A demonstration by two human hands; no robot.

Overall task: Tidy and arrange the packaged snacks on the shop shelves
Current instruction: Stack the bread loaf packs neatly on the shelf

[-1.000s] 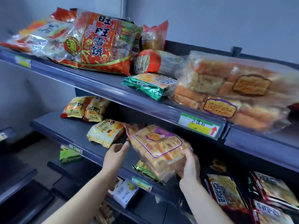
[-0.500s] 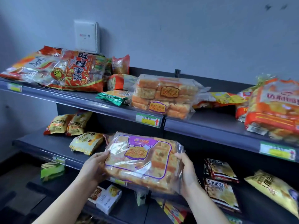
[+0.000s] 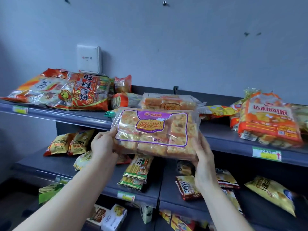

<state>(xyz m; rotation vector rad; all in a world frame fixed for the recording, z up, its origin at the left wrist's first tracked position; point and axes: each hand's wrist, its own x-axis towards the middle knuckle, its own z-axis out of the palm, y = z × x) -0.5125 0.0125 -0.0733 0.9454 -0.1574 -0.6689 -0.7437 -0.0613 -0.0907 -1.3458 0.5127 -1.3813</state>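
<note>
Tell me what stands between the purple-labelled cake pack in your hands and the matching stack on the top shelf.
Nothing visible. The cake pack, held by the left hand and right hand, is right in front of the matching stack. A green packet lies just left of it, off the path.

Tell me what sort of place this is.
Most likely a small shop's snack section. Dark tiered shelves carry price labels on their front edges, sealed snack bags such as the red rice-cracker bag lie across them, and the left hand and right hand hold a clear cake pack.
</note>
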